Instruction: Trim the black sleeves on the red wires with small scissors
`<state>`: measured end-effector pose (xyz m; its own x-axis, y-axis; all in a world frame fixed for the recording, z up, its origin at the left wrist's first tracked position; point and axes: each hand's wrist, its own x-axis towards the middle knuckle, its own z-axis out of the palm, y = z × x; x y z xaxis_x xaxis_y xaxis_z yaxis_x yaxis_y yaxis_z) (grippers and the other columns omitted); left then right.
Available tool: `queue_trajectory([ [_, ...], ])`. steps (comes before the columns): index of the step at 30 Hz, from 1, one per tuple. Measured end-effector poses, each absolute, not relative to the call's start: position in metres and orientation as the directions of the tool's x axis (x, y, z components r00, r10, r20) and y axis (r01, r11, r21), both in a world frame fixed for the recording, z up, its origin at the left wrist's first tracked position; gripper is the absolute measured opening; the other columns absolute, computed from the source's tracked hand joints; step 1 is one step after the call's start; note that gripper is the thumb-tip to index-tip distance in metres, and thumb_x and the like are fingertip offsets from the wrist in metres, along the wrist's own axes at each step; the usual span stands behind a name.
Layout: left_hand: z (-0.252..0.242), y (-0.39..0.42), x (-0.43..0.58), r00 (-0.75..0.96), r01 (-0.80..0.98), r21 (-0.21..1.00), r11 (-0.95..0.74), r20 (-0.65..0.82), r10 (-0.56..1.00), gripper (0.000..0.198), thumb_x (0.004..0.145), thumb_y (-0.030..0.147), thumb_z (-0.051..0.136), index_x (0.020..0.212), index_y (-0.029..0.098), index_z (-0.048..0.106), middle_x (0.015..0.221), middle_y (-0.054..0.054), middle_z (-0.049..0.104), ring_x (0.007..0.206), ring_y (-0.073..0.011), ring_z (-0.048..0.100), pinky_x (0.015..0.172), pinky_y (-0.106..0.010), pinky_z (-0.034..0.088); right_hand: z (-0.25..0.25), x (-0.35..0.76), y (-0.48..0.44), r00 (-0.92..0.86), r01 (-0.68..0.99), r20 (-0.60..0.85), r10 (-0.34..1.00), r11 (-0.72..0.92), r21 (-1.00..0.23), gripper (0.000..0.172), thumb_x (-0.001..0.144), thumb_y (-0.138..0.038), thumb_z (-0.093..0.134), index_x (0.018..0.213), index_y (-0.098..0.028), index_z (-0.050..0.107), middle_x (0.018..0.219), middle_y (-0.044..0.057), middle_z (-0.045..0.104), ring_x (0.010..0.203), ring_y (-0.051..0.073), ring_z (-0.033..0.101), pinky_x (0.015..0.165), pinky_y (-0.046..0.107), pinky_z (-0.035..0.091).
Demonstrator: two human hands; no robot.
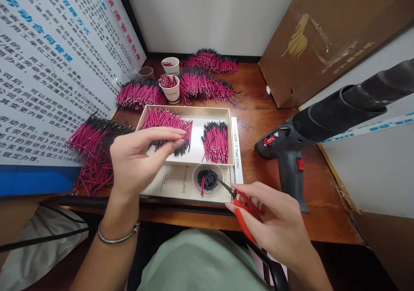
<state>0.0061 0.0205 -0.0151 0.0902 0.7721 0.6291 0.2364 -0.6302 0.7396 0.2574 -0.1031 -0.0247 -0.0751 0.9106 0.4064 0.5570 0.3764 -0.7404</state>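
Head view: looks down on a brown wooden table [252, 103], from the wearer's seat.
Poster: a printed white board [48, 66] fills the left of the frame.
Carton: a brown box [323, 19] with a gold emblem, upper right.
Power tool: a dark grey tool [305, 129] with a red switch and wide black tube, at right.
Cutter: a pale board [237, 153] lettered "Paper Cutter", partly under the tray, at centre.
Tray: a shallow cream tray [187, 111], mid-frame, with a left bundle [166, 122] and a right bundle [216, 142] of pink, black-ended wires.
Left hand: a bare hand [139, 155], left of centre, above the left bundle. Thumb and forefinger nearly meet; whether they pinch a wire cannot be told.
Right hand: a bare hand [274, 213], lower right, fingers curled around the handles of the scissors.
Scissors: orange-handled scissors [243, 204], right of lower centre, tips at the tub's right side.
Paper cups: two white cups [173, 96], upper centre, holding pink pieces.
Tub: a see-through tub [196, 185], lower centre, in front of the tray.
Scraps: short black bits [208, 178] and a little pink inside the tub.
Handling: best, I judge, to keep the blade tips low over the tub, grip light, left fingertips well apart from the blades.
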Motion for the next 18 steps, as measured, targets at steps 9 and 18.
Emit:
queue_trajectory([
  [9, 0.006, -0.009, 0.033, 0.246, 0.089, 0.761, -0.642, 0.608, 0.755, 0.024, 0.096, 0.006, 0.088, 0.100, 0.030, 0.090, 0.094, 0.007, 0.090, 0.081, -0.0116, 0.086, 0.077, -0.019, 0.071, -0.024, 0.257, -0.102, -0.090, 0.534, 0.398, 0.913, 0.382, -0.754, 0.015, 0.097, -0.009, 0.079, 0.109, -0.018, 0.081, 0.072, -0.006, 0.067, 0.055, 0.008, 0.053, 0.048, 0.019, 0.041],
  [18, 0.024, -0.020, 0.048, 0.141, 0.079, 0.876, -0.476, 0.462, 0.875, 0.026, 0.093, 0.007, 0.090, 0.093, 0.032, 0.091, 0.089, 0.011, 0.089, 0.071, -0.0091, 0.084, 0.069, -0.012, 0.068, -0.025, 0.256, -0.103, -0.116, 0.531, 0.401, 0.909, 0.398, -0.748, 0.015, 0.097, -0.009, 0.079, 0.108, -0.018, 0.079, 0.072, -0.006, 0.068, 0.055, 0.007, 0.053, 0.049, 0.018, 0.041],
])
